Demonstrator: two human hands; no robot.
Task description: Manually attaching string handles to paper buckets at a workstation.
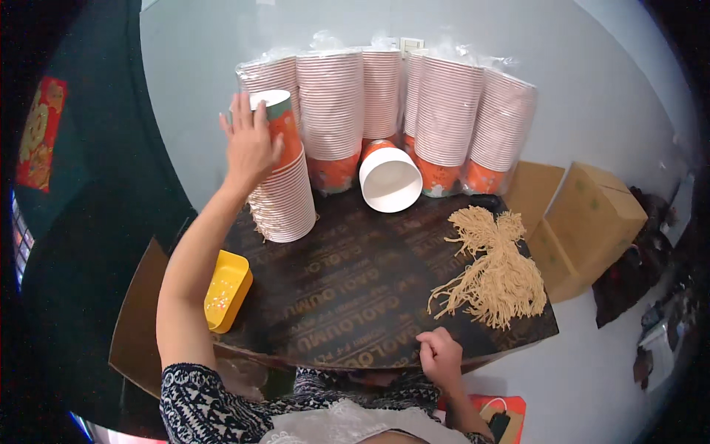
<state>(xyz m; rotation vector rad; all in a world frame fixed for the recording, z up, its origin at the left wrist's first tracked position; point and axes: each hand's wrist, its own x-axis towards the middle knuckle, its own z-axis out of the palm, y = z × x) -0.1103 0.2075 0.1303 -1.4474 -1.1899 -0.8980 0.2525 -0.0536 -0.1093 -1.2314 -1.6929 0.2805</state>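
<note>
My left hand (254,144) reaches to the top of a stack of paper cups (285,200) on the left of the table. Its fingers are stretched and spread, lying against the orange and green wall of the top cup. The stack stands upside down, and thin strands hang down its left side. At the table's front edge, my right hand (441,357) is curled closed beside a bundle of beige cords (499,277); anything inside it is hidden. A single cup (390,181) lies on its side, its white inside facing me.
Several tall plastic-wrapped cup stacks (330,107) line the table's back along the wall. A yellow tray (235,285) with small bits in it sits left, under my forearm. The dark printed table (325,296) has a cardboard box (592,222) to its right.
</note>
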